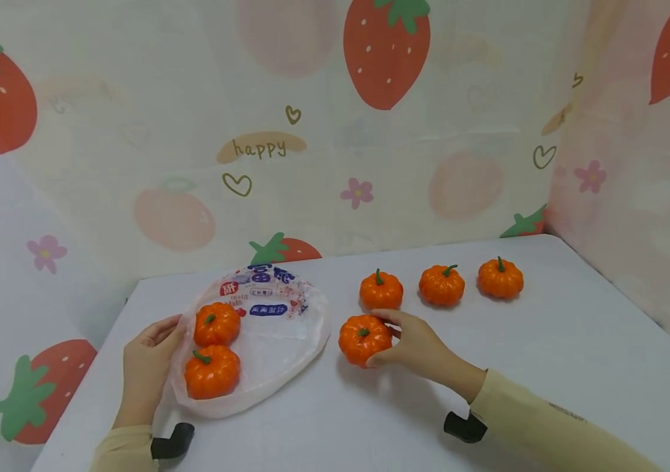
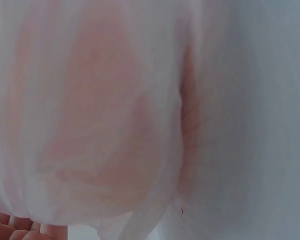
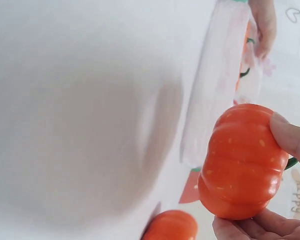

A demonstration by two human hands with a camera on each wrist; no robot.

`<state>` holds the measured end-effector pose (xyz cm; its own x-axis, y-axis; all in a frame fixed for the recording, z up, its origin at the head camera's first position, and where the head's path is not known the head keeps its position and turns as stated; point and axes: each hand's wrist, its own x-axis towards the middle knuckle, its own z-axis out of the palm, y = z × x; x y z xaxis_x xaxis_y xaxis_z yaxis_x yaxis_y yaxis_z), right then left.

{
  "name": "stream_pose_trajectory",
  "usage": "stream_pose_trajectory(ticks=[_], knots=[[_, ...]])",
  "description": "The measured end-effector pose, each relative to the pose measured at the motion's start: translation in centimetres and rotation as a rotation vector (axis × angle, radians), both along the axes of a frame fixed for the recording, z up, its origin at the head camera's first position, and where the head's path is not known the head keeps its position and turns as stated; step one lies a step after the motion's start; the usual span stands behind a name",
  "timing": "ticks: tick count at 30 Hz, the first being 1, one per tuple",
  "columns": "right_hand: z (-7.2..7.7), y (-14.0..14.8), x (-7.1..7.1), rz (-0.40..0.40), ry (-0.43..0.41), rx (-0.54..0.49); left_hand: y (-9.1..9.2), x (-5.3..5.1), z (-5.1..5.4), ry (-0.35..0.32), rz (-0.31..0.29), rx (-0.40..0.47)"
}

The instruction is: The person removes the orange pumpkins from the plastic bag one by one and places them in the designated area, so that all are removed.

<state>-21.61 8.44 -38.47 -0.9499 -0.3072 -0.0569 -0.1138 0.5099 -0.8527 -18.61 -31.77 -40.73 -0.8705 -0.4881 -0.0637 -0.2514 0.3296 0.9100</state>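
My right hand (image 1: 414,344) holds a small orange toy pumpkin (image 1: 364,341) between thumb and fingers, raised off the table. In the right wrist view that pumpkin (image 3: 242,162) shows its ribbed side, green stem partly hidden by the thumb. My left hand (image 1: 149,357) pinches the left edge of a translucent white plastic bag (image 1: 276,354) with printed lettering, spread wide in a round shape. Inside its left part sit two pumpkins, a rear one (image 1: 217,324) and a front one (image 1: 212,372). The left wrist view is mostly filled by bag film (image 2: 100,125), with curled fingers (image 2: 25,230) below.
Three more pumpkins stand along the back of the white table (image 1: 577,328): one (image 1: 381,290) just behind the held pumpkin, one (image 1: 441,286) in the middle, one (image 1: 500,278) farther right. A strawberry-print cloth (image 1: 323,151) hangs behind the table and along its sides.
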Motion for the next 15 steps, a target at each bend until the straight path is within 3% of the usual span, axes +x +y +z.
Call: stream_pose_trajectory(ticks=[10,15], knots=[[-0.9,3.0,0.2,-0.017,0.009,0.072,0.0,-0.1,0.0,-0.013,-0.001,-0.012],[-1.4,3.9,0.1,-0.009,-0.028,0.081,-0.1,-0.1,-0.1,0.003,0.01,-0.029]])
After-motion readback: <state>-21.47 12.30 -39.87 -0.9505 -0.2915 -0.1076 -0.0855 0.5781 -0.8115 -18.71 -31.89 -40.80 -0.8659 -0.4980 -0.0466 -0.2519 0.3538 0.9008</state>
